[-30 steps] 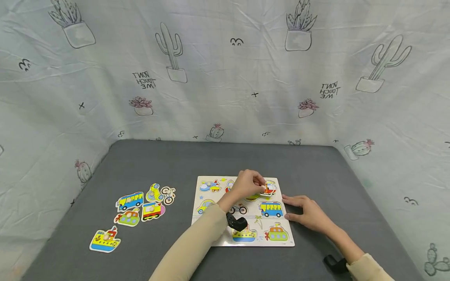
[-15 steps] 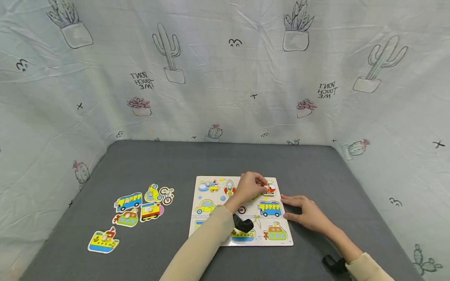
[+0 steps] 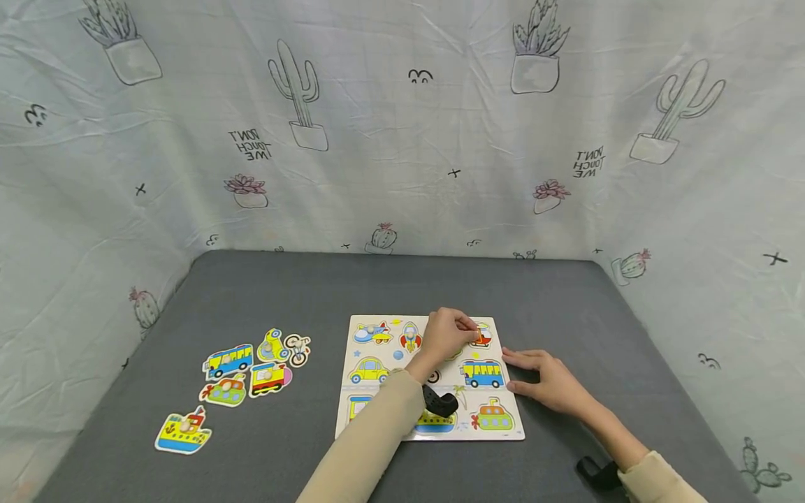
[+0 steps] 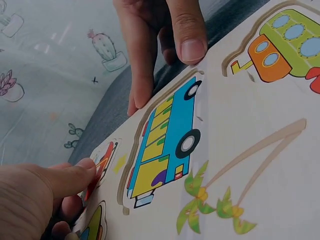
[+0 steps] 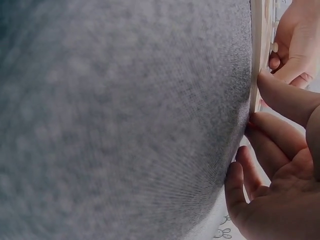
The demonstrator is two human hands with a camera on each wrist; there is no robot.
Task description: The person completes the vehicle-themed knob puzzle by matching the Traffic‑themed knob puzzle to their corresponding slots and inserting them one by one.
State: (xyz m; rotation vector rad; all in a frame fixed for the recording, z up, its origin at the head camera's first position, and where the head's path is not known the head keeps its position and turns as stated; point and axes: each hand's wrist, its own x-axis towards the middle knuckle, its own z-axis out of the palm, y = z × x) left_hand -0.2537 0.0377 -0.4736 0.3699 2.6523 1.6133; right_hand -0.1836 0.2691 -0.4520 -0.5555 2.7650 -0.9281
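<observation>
A wooden puzzle board (image 3: pixel 405 381) with printed vehicles and recessed outlines lies on the grey table. Over its far right corner, my left hand (image 3: pixel 445 339) pinches the red helicopter puzzle piece (image 3: pixel 483 337), which appears to lie level in its outline; the fingers cover its left part. In the left wrist view the thumb (image 4: pixel 75 180) is against the red piece (image 4: pixel 102 170). My right hand (image 3: pixel 547 381) rests on the table with thumb and forefinger touching the board's right edge. In the right wrist view the thumb (image 5: pixel 280 95) touches the board's side (image 5: pixel 256 55).
Left of the board lie loose pieces: a bus (image 3: pixel 228 361), a car (image 3: pixel 273 345), a bicycle (image 3: pixel 297 349), a train (image 3: pixel 270 378), a submarine (image 3: pixel 225 391) and a ship (image 3: pixel 183 431). Airplane (image 3: pixel 372 333) and rocket (image 3: pixel 411 337) pieces sit on the board. A cactus-print curtain (image 3: pixel 377 140) surrounds the table.
The helicopter piece has gone from tilted above the board to lying flat in the far right outline. My left hand has shifted slightly right. My right hand stays at the board's edge.
</observation>
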